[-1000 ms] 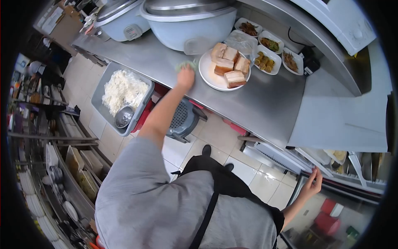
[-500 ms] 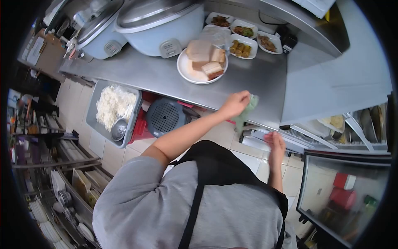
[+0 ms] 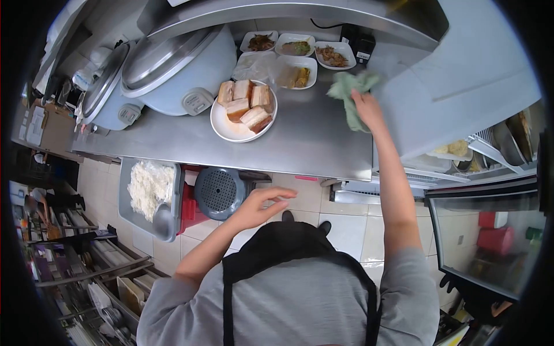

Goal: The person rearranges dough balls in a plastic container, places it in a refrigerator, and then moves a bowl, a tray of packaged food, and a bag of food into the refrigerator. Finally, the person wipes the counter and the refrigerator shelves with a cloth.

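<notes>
My right hand (image 3: 367, 109) reaches over the right end of the steel counter (image 3: 311, 138), gripping a green cloth (image 3: 348, 95) that looks bunched and slightly blurred. Nothing is in my left hand (image 3: 264, 206), whose fingers are stretched out in front of the counter's edge. A white plate (image 3: 222, 130) of thick pork belly pieces (image 3: 243, 99) lies on the counter, left of the cloth. Behind it are several white dishes of cooked food (image 3: 296, 46) and a clear plastic bag (image 3: 254, 67).
Two large rice cookers (image 3: 193, 63) stand at the counter's left. Below are a grey tub of cooked rice (image 3: 151, 187) with a metal bowl and a dark perforated stool (image 3: 218, 193). An open glass door (image 3: 461, 254) juts out at right, beside shelves holding food.
The green cloth has passed from my left hand to my right, which has reached forward over the counter. My left hand has drawn back and left, off the counter.
</notes>
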`<state>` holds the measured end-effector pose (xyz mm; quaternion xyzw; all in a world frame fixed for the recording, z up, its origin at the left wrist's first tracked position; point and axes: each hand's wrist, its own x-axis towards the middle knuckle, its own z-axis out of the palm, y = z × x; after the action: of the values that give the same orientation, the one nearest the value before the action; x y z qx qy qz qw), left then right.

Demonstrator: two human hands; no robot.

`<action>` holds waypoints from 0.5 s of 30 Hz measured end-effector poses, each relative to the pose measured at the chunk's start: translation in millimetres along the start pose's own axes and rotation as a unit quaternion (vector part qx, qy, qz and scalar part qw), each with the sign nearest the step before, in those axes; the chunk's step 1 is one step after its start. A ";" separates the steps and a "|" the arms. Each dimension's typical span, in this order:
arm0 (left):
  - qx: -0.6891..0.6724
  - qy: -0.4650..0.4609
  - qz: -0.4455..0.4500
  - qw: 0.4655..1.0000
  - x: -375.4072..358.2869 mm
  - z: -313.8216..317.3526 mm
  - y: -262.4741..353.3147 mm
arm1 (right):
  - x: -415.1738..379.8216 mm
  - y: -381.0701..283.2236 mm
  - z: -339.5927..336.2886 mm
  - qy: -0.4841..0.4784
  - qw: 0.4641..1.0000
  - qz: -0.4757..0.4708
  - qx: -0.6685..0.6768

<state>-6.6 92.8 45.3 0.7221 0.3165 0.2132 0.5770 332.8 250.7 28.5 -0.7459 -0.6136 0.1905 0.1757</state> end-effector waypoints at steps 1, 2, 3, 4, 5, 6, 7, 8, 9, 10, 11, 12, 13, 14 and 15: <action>-0.006 0.018 -0.023 1.000 -6.0 -4.4 -3.3 | 33.7 14.0 22.5 0.011 0.992 -0.015 -0.127; -0.003 0.015 -0.024 1.000 -9.9 -7.4 -6.6 | 57.6 23.8 42.2 0.013 0.992 -0.012 -0.124; -0.003 0.041 -0.030 0.999 -13.8 -8.8 -10.0 | 76.6 33.4 63.1 0.033 0.987 -0.039 -0.153; -0.003 0.066 -0.036 0.997 -16.6 -10.5 -13.7 | 88.4 42.8 84.0 0.054 0.980 -0.065 -0.181; -0.014 0.077 -0.042 0.996 -18.5 -12.2 -19.6 | 93.6 51.5 107.5 0.053 0.981 -0.061 -0.179; -0.014 0.072 -0.044 0.996 -19.8 -14.2 -25.4 | 95.9 58.6 131.4 0.072 0.979 -0.089 -0.168; -0.032 0.087 -0.058 0.994 -21.5 -16.7 -31.2 | 90.9 59.2 142.5 0.090 0.977 -0.115 -0.156; -0.052 0.099 -0.075 0.991 -24.1 -19.2 -37.6 | 84.3 64.7 149.6 0.085 0.979 -0.106 -0.155; -0.045 0.099 -0.092 0.990 -25.4 -22.4 -46.1 | 71.3 66.6 148.3 0.076 0.972 -0.144 -0.170; -0.050 0.089 -0.099 0.990 -26.4 -25.0 -54.2 | 53.7 67.4 143.3 0.067 0.964 -0.182 -0.184; -0.047 0.095 -0.116 0.988 -24.6 -28.8 -62.5 | 25.1 67.4 134.8 0.064 0.958 -0.203 -0.194; -0.045 0.102 -0.133 0.985 -22.4 -31.8 -72.4 | -6.7 71.9 133.5 0.081 0.952 -0.217 -0.201; -0.025 0.121 -0.145 0.982 -18.1 -35.4 -88.0 | -38.4 74.6 131.6 0.099 0.944 -0.235 -0.210; -0.039 0.154 -0.178 0.971 -11.2 -40.8 -95.6 | -74.3 70.8 124.8 0.070 0.944 -0.242 -0.212; -0.105 0.208 -0.204 0.951 -3.5 -47.9 -104.5 | -106.9 66.4 120.2 0.044 0.944 -0.249 -0.212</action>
<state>-63.4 137.7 -44.1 0.5167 0.5459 0.2682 0.6025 310.4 136.8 -101.1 -0.5965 -0.7980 -0.0267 0.0817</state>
